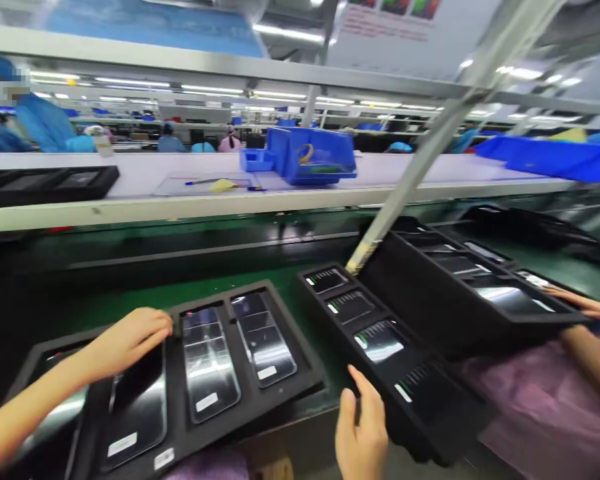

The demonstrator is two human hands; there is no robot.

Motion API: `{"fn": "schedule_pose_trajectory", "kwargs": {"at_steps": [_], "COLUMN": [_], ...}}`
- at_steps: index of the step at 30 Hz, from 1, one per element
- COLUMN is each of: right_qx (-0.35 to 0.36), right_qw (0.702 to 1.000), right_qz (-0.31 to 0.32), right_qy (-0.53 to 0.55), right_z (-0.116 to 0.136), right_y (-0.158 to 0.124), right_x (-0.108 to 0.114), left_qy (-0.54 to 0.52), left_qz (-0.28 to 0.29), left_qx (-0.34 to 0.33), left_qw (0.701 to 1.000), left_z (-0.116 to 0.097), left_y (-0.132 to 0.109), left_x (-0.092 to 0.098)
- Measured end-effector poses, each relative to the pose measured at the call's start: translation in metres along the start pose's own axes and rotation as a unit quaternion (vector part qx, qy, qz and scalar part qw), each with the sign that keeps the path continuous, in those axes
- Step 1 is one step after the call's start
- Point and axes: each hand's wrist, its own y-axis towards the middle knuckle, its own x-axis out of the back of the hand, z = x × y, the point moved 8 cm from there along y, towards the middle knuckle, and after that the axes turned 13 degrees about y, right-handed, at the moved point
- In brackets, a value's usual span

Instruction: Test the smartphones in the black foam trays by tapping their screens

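A black foam tray (300, 360) lies in front of me, tilted, with several dark glass phone screens in its slots. My left hand (140, 333) is over the top end of one phone screen (140, 407), its fingers bent and pressed together; what they hold, if anything, is hidden. Two more phone screens, a middle one (210, 363) and a right one (265, 337), carry white labels at their lower ends. My right hand (363, 430) hangs near the front edge, thumb and forefinger apart, holding nothing. Beside it is a second black tray (340, 333) with several screens.
A taller black tray stack (405, 287) stands at right, with another person's hand (585, 303) by it. A slanted metal post (410, 173) rises between. On the white shelf (190, 200) are a blue bin (310, 157), a pen (203, 181) and another black tray (50, 183).
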Motion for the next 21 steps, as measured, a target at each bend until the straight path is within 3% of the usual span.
{"fn": "schedule_pose_trajectory", "kwargs": {"at_steps": [2,4,7,12,21], "right_qx": [0.049,0.069,0.024,-0.009,-0.061], "right_qw": [0.992,0.973,0.932,0.919,0.922], "right_qz": [0.113,0.216,0.272,0.266,0.238], "right_qy": [0.018,-0.046,-0.24,-0.292,-0.298], "right_z": [0.056,0.09,0.095,0.095,0.085], "right_y": [0.002,0.006,0.021,0.034,0.036], "right_x": [-0.05,-0.093,-0.129,-0.151,-0.155], "left_qy": [0.073,0.126,0.146,0.139,0.129], "left_qz": [0.006,0.015,0.048,0.053,0.021], "left_qx": [0.011,0.013,0.018,0.055,0.071], "left_qw": [0.997,0.992,0.988,0.987,0.989], "left_z": [0.019,0.029,0.035,0.049,0.052], "left_y": [-0.061,-0.101,-0.125,-0.129,-0.132], "left_x": [-0.007,-0.015,-0.023,-0.019,-0.011]}}
